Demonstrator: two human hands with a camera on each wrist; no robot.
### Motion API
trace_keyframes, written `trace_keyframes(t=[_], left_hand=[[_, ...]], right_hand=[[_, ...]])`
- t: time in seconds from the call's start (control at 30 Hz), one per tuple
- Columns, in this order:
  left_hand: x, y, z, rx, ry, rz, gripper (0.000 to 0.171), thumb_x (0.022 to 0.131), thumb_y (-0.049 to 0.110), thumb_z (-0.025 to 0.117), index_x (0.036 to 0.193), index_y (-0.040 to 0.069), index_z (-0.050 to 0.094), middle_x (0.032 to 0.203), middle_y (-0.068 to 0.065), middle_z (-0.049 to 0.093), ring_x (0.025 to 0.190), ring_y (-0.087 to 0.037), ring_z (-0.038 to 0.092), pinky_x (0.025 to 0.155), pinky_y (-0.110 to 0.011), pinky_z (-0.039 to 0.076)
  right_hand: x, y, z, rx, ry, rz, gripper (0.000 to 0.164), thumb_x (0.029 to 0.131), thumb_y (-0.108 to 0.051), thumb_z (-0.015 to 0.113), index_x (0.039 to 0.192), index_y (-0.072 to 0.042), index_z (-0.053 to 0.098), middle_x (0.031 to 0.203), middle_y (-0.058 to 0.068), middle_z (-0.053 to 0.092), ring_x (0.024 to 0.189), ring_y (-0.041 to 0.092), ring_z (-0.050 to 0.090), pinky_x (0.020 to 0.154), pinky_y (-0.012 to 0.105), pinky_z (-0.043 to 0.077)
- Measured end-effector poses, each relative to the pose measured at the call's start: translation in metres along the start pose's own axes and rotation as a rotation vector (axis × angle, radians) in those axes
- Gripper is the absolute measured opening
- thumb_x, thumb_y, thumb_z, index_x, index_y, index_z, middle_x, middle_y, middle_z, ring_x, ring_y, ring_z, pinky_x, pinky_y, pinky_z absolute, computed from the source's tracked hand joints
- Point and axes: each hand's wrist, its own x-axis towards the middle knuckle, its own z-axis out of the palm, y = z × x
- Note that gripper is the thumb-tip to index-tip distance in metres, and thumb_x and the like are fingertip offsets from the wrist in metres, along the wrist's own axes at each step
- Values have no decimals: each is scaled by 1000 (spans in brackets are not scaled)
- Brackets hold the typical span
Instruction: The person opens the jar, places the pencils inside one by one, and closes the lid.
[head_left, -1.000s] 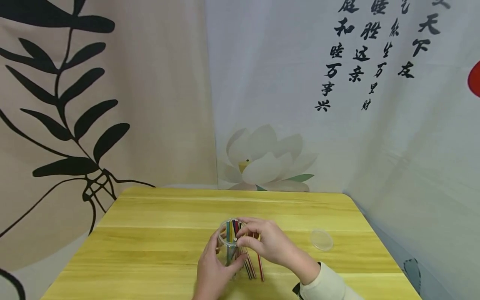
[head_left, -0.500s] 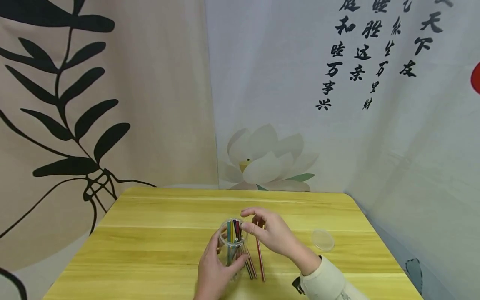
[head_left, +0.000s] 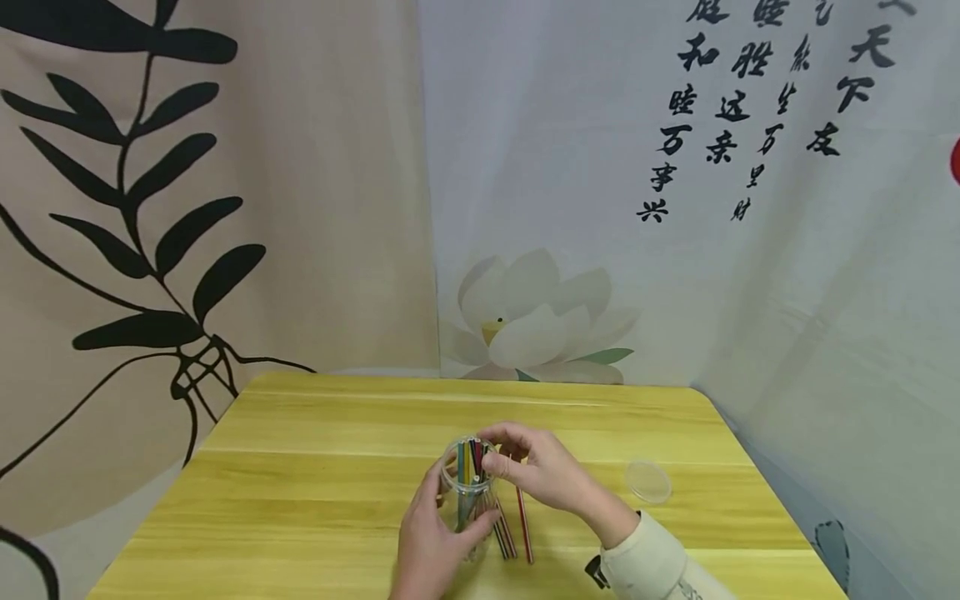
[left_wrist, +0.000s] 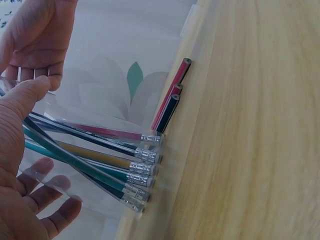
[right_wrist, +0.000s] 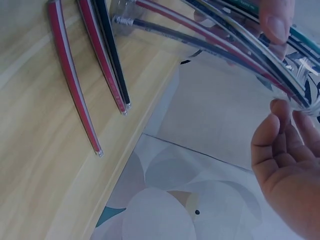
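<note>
My left hand [head_left: 431,533] grips a clear jar [head_left: 467,488] from its left side, thumb across the front. Several pencils [left_wrist: 110,157] stand in the jar, green, yellow, red and dark ones, their metal-banded eraser ends at the bottom. At the right of the jar's mouth is my right hand [head_left: 551,471], its relaxed, bent fingertips right at the rim and pencil tops. The right wrist view shows no pencil between its fingers. On the table beside the jar lie a red pencil [right_wrist: 75,82], another red pencil [right_wrist: 102,60] and a dark pencil [right_wrist: 114,60].
A round clear lid [head_left: 648,482] lies on the wooden table [head_left: 300,475], right of the right hand. Behind the table's far edge hangs a printed cloth [head_left: 337,208] with a plant, a lotus and writing.
My right hand lifted a little off the jar's mouth half a second ago and has come back down to the rim. My left hand keeps its grip on the jar.
</note>
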Motion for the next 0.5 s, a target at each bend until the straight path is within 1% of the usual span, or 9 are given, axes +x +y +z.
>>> trace_keyframes(t=[0.13,0.23,0.3,0.4,0.5], left_hand=[[0,1,0,7,3,3,98,75,52,96,155,22,49,123,-1,69,116,-22,65,98,-46,59],[-1,1,1,9,8,4,99,75,55,95,156,23,48,125,-1,69,116,-20,65,98,-45,59],[-2,2,1,11,9,4,100,75,58,94,156,23,48,126,-1,69,116,-20,65,97,-45,59],[-2,2,1,18,10,1,101,75,60,93,157,24,48,127,-3,69,116,-23,65,95,-47,60],[-2,2,1,22,5,-5,101,75,62,92,157,24,47,127,-5,69,116,-26,66,93,-48,61]], right_hand=[[4,3,-4,-37,10,14,37,109,-37,63,138,-15,69,113,4,76,89,10,65,73,27,59],[10,9,-8,-60,21,52,40,109,-41,61,138,-14,69,120,4,77,95,10,68,78,26,59],[17,16,-12,-79,37,82,42,109,-43,60,139,-15,69,124,4,77,98,14,70,79,26,59],[28,27,-17,-151,71,127,44,108,-45,62,140,-15,68,129,6,75,99,16,69,78,28,59],[40,40,-19,-245,99,178,44,107,-43,66,140,-14,68,133,6,74,96,13,66,75,30,58]])
